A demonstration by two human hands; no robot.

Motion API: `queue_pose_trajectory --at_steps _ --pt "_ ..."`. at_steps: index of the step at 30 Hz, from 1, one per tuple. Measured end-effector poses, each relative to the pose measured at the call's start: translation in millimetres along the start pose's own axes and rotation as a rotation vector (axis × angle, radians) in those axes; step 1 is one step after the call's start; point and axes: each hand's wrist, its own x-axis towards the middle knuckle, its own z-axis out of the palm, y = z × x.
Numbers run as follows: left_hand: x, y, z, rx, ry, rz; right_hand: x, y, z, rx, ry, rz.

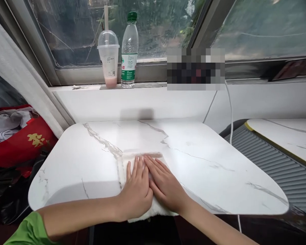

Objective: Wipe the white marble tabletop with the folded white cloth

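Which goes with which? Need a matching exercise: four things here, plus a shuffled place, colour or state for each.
Things
1. Bottle
2. Cup
3. Bag
4. Cloth

Descriptions
A. Red, at the far left
B. Under the left hand and right hand
C. Straw sticking up
D. Topped by a green cap

Pairs: 1-D, 2-C, 3-A, 4-B

White marble-patterned table (206, 153) with rounded corners, pale cloth (154, 210) across its near edge
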Motion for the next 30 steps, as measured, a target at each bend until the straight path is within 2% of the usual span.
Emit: queue_pose_trajectory --at_steps 5,9,13,17,20,23,27,30 --pt "45.6 -19.0 5.7 0.1 0.088 -0.014 35.0 26.9 5.3 0.012 -0.001 0.109" --pt "107.5 -44.0 1.1 0.151 0.108 -0.101 78.9 71.2 12.9 -0.036 0.045 0.17" --pt "175.2 -73.8 -6.7 0.192 0.125 -0.079 123.7 120.1 22.2 -0.122 0.082 0.288" --pt "223.0 -94.1 -10.1 0.186 0.157 -0.103 155.3 158.7 29.6 -0.137 0.06 0.299" --pt "238.3 -99.5 -9.0 0.162 0.167 -0.112 164.2 174.5 32.8 -0.109 0.053 0.283" --pt "239.9 -99.4 -7.3 0.161 0.177 -0.107 163.6 178.2 34.7 -0.084 0.059 0.276" --pt "229.7 -93.0 -6.6 0.172 0.164 -0.127 154.5 170.6 34.7 -0.082 0.046 0.284" --pt "213.8 -78.6 -3.4 0.187 0.151 -0.116 135.5 161.3 30.6 -0.075 0.02 0.285"
